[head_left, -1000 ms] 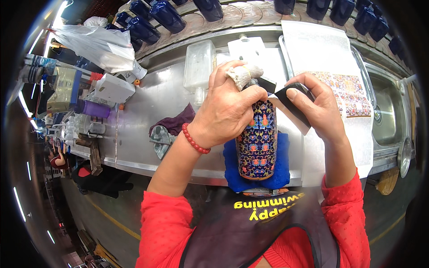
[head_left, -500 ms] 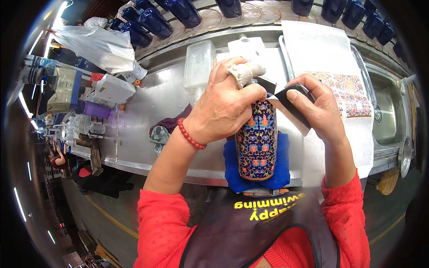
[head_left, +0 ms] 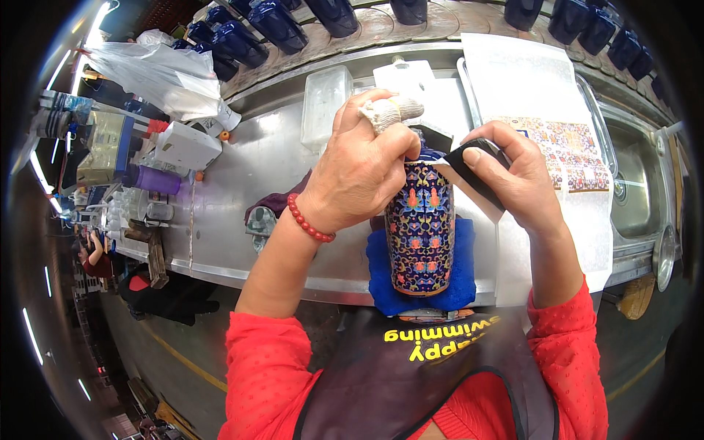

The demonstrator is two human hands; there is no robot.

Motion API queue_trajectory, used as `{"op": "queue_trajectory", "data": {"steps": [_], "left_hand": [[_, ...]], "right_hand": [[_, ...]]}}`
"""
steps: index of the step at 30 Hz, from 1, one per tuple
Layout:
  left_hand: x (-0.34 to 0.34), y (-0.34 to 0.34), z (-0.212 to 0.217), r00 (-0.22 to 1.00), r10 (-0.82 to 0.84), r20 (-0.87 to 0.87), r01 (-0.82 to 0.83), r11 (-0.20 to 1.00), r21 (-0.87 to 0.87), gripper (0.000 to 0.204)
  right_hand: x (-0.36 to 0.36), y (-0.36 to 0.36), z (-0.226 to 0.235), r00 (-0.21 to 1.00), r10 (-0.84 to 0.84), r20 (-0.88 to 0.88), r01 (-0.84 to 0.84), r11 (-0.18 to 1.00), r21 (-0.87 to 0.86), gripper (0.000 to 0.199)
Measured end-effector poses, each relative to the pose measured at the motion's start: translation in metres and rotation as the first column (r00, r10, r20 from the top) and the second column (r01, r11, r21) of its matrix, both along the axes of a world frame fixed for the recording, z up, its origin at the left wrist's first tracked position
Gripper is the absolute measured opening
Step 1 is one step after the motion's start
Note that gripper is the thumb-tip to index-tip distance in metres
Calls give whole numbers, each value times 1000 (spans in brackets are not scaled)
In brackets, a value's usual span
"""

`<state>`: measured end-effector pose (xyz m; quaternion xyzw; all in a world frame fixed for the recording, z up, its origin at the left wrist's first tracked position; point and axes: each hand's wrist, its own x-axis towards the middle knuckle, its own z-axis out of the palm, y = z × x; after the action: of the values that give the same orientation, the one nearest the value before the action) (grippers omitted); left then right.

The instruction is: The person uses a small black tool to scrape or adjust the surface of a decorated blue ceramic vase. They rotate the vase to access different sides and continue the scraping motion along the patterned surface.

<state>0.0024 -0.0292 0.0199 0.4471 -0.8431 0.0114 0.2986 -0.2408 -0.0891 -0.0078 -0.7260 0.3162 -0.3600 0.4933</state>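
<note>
In the head view, the vase [head_left: 422,231] is at the near edge of the metal table [head_left: 249,176], its base over a blue towel [head_left: 460,287]; whether it stands plumb or leans is not clear. The left hand [head_left: 356,172] is curled at the vase's top, fingers bent around a cream cloth [head_left: 396,111]; whether it also grips the neck cannot be told. The right hand [head_left: 526,180] is closed in a pinch, thumb against fingers, on a flat black scraper [head_left: 480,163], one corner of which lies at or just beside the vase's upper rim of pattern; contact cannot be confirmed. Status, as judged: the coloured pattern covers the visible wall from base to shoulder and appears largely in place. A pale edge runs along its top, so smoothing there is probably unfinished. The far side is hidden. Right of the vase, a patterned sheet [head_left: 583,147] lies on white paper [head_left: 539,242], apparently unused.
</note>
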Motion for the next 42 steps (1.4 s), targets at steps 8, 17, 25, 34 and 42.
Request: {"op": "queue_trajectory", "data": {"steps": [8, 17, 25, 34, 42], "left_hand": [[0, 5, -12, 996, 60, -72, -63, 997, -35, 18], [-1, 17, -21, 975, 121, -185, -129, 991, -32, 20], [-7, 51, -40, 967, 196, -165, -212, 974, -83, 42], [-14, 72, -54, 956, 252, -149, -257, 966, -16, 68], [-27, 84, -62, 949, 282, -139, -269, 958, 103, 80]], "right_hand": [[9, 1, 4, 999, 31, 16, -31, 1000, 3, 16], [10, 2, 3, 1000, 29, -6, -29, 999, 25, 18], [2, 8, 3, 998, -70, -4, 70, 997, -21, 19], [-8, 31, -13, 993, -88, -77, 34, 847, -530, 44], [-5, 58, -30, 955, -24, -297, -137, 849, -510, 71]]}}
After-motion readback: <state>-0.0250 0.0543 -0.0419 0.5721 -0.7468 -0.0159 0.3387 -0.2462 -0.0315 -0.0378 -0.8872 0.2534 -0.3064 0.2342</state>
